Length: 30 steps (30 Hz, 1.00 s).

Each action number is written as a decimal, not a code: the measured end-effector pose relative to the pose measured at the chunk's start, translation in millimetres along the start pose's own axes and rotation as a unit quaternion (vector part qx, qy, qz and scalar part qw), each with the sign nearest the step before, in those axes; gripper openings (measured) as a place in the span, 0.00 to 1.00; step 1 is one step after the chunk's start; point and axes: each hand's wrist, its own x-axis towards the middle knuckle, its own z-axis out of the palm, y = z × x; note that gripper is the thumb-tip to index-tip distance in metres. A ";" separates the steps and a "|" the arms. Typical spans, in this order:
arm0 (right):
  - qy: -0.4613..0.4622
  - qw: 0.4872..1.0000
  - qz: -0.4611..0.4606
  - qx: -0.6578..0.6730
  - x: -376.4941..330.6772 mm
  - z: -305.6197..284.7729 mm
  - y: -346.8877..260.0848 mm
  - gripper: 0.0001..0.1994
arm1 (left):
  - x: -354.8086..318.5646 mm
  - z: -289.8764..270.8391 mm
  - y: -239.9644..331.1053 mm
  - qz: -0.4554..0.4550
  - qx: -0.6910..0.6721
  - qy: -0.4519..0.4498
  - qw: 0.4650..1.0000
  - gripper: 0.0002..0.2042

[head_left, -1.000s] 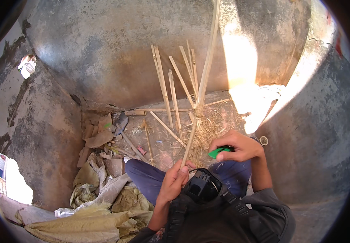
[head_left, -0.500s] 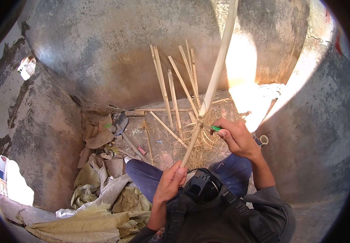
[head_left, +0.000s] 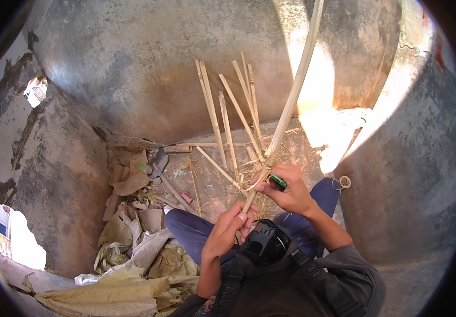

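Note:
A long pale bamboo strip (head_left: 295,95) rises from my lap up past the top edge of the picture. My left hand (head_left: 229,228) grips its lower end just above my knee. My right hand (head_left: 285,189) is closed on a small green-handled tool (head_left: 278,180) and presses it against the strip a little higher up, where thin curled shavings hang off. I sit on the ground with both knees in dark blue trousers (head_left: 196,230).
Several split bamboo sticks (head_left: 222,119) lean against the curved grey concrete wall (head_left: 149,68) ahead. Shavings and straw cover the ground by my legs. Crumpled sacks and scraps (head_left: 127,253) pile at the left. A small tape roll (head_left: 344,182) lies at the right.
My right hand has moved with the green tool from my right knee up onto the strip. The strip's upper end has swung to the right. My left hand has stayed on the lower end.

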 end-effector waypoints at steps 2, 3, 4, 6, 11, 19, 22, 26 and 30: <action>0.010 0.998 -0.055 -0.014 -1.1 6.2 0.8 0.11 | 8.2 7.3 8.3 0.013 -0.003 0.030 0.999 0.15; 0.014 0.996 -0.083 -0.021 -1.9 8.5 2.3 0.10 | 12.5 10.3 10.3 0.012 -0.005 0.041 0.999 0.16; 0.000 0.997 -0.080 -0.016 -2.4 9.5 5.9 0.11 | 14.9 11.6 11.4 0.010 -0.007 0.052 0.999 0.17; -0.026 0.997 -0.074 -0.006 -2.1 7.9 10.3 0.14 | 17.4 11.6 11.6 0.033 0.047 0.043 0.997 0.17; 0.014 0.990 -0.015 0.136 -14.6 -17.7 -5.2 0.20 | 12.9 10.0 15.0 0.003 0.019 0.029 0.999 0.16; -0.005 0.997 -0.047 -0.063 -24.5 -11.5 -15.1 0.19 | 14.8 16.7 25.3 0.065 0.095 0.051 0.992 0.17; 0.010 0.998 -0.032 -0.051 -25.9 -11.5 -17.3 0.17 | 11.5 19.2 31.6 0.044 0.106 0.058 0.992 0.15; 0.012 0.997 -0.041 -0.060 -25.7 -10.5 -19.2 0.16 | 10.7 17.3 27.5 0.068 0.129 0.051 0.988 0.16; 0.008 0.995 -0.037 -0.089 -26.7 -11.8 -21.4 0.13 | 10.5 17.2 25.8 0.090 0.129 0.044 0.987 0.17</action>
